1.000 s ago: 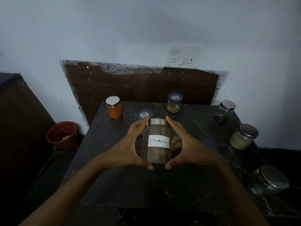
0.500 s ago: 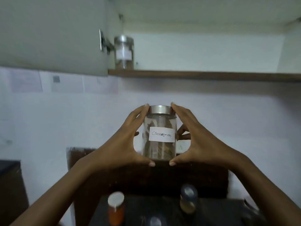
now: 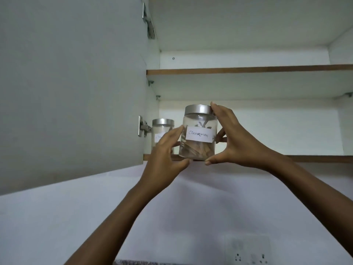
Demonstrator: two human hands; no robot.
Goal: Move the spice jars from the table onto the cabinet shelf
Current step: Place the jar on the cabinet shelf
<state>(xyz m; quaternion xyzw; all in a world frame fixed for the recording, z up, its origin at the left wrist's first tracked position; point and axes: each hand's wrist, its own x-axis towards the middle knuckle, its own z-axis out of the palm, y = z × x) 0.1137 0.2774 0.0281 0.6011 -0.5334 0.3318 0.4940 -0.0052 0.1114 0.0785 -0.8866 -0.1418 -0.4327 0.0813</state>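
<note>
A clear glass jar with a metal lid and a white label reading "Cinnamon" (image 3: 198, 133) is held up at the front edge of the lower cabinet shelf (image 3: 315, 159). My left hand (image 3: 165, 152) cups its left side and my right hand (image 3: 234, 138) grips its right side and lid. The jar's base is level with the shelf edge; whether it rests on the shelf I cannot tell. A second labelled jar with a metal lid (image 3: 162, 131) stands on the shelf at the far left, partly hidden behind my left hand.
The open cabinet door (image 3: 72, 88) hangs at the left with its hinge (image 3: 143, 128) next to the far jar. An upper shelf (image 3: 248, 70) runs above. A wall socket (image 3: 248, 253) sits low on the white wall. The table is out of view.
Both hands have lifted the cinnamon jar from the table up to the lower shelf's front edge. The view has tilted up from the table to the cabinet.
</note>
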